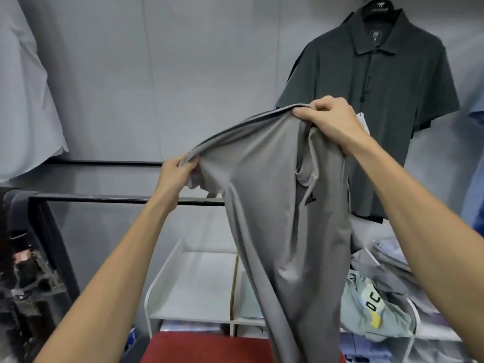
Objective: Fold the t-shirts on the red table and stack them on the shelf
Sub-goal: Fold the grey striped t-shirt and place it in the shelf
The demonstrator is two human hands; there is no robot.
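Observation:
A grey t-shirt (277, 205) with a small black logo on the chest hangs in the air in front of me. My left hand (175, 174) grips one sleeve end at mid-left. My right hand (330, 119) pinches the shoulder near the collar, higher up and to the right. The shirt's body drapes down over the red table (199, 348), whose top shows at the bottom edge. Behind it stands a white shelf (167, 273) with a bare left compartment.
A dark polo shirt (377, 100) hangs on the wall at upper right. Loose light shirts (377, 307) lie heaped on the shelf's right side. A black rail (104, 199) crosses at mid-left, with dark clothes at far left. A white shirt (23, 100) hangs at upper left.

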